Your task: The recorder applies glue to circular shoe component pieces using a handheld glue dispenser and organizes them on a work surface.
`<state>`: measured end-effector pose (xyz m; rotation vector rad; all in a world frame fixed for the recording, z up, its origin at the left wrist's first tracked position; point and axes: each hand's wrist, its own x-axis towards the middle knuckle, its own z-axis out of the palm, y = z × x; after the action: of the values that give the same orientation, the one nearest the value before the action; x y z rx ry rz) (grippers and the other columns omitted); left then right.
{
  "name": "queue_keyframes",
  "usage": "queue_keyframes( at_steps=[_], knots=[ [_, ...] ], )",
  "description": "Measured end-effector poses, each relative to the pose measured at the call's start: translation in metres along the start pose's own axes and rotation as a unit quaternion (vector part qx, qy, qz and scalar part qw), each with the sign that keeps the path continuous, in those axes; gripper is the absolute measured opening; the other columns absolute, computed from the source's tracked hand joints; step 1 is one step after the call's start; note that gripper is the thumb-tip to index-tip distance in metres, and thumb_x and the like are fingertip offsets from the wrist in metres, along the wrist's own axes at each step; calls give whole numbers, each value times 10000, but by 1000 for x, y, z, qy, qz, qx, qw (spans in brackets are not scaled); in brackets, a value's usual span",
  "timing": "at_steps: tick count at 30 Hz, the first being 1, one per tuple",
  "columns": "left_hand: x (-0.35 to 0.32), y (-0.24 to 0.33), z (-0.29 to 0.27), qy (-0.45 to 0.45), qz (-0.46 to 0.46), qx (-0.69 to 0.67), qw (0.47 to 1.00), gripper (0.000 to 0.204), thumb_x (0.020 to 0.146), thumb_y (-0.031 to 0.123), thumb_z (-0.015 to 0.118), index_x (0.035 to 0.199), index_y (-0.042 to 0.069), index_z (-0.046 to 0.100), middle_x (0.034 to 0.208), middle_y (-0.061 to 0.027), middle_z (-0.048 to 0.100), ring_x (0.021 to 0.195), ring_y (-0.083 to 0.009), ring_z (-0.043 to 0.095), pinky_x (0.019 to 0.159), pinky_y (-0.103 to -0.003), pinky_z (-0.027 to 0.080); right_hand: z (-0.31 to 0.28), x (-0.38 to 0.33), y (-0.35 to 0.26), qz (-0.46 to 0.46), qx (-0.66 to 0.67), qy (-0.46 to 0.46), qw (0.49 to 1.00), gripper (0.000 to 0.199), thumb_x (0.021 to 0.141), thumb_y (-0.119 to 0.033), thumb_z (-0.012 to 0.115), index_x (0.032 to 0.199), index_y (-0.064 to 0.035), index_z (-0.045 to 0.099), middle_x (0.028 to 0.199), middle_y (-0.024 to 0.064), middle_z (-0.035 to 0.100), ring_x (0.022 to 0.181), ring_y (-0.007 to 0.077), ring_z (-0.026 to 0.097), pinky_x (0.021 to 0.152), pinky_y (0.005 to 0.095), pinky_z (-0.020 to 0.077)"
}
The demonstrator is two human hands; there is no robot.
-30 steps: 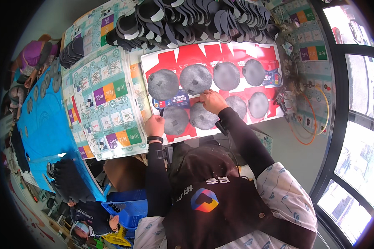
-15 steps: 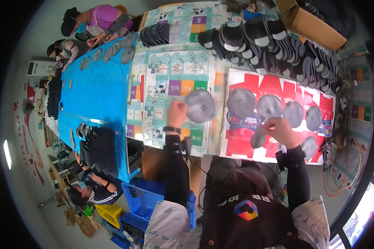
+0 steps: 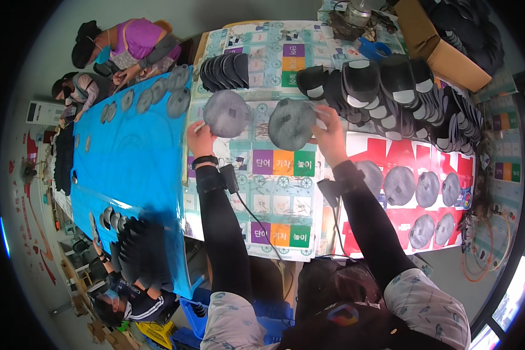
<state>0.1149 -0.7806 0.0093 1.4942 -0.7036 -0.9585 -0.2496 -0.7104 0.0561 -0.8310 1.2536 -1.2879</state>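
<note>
My left hand (image 3: pixel 201 140) pinches the lower left edge of a grey round fabric piece (image 3: pixel 220 119), which has a small dark square patch. To its right, my right hand (image 3: pixel 331 137) grips the right edge of a second grey round piece (image 3: pixel 290 129), also with a dark square patch. Both pieces are face up over the patterned table cover (image 3: pixel 256 201), with a gap between them. Whether they rest on it or are slightly raised, I cannot tell. Just beyond the left piece stands a row of black curved pieces (image 3: pixel 224 72).
More grey round pieces (image 3: pixel 399 185) lie on a red and white sheet (image 3: pixel 356 233) at right. Black curved pieces with pale tips (image 3: pixel 361 79) fill the far right, beside a cardboard box (image 3: pixel 458 64). At left, people work around a blue table (image 3: pixel 128 151).
My right hand has left the red and white sheet for the patterned cover, carrying a round piece. My left hand has moved left and away from me with its piece. The view has shifted.
</note>
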Motion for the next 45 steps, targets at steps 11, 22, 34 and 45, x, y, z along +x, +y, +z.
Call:
queue_keyframes(
  at_steps=[11,22,34,45],
  knots=[
    [37,-119,-10,120,144,218,958,143,908,-18,616,986,44,718,960,-103,732,878,-206,693,834,-311,539,-12,26,94,-135,-472,128,862,215,844,-91,669,1054,-135,665,1218,111,597,974,341,672,782,446,555],
    [8,-123,11,87,39,203,974,272,907,137,573,1142,53,680,944,-138,707,809,-253,685,752,-393,548,-36,1,60,-168,-461,80,868,360,895,-185,710,1251,-150,670,1368,167,530,1045,354,633,894,454,534],
    [-240,-113,105,-168,227,322,903,176,934,169,667,1077,67,666,996,-97,685,916,-253,660,860,-380,527,-259,-164,-11,37,-517,8,855,168,864,-229,642,882,-76,709,830,204,691,775,412,683,693,504,551],
    [-356,-103,279,-215,309,558,740,331,811,182,702,1141,165,687,1151,-58,604,1088,-302,558,923,-481,420,-378,-124,10,50,-518,167,837,93,801,-119,652,814,-60,723,875,202,713,868,394,691,808,477,555]
  ],
)
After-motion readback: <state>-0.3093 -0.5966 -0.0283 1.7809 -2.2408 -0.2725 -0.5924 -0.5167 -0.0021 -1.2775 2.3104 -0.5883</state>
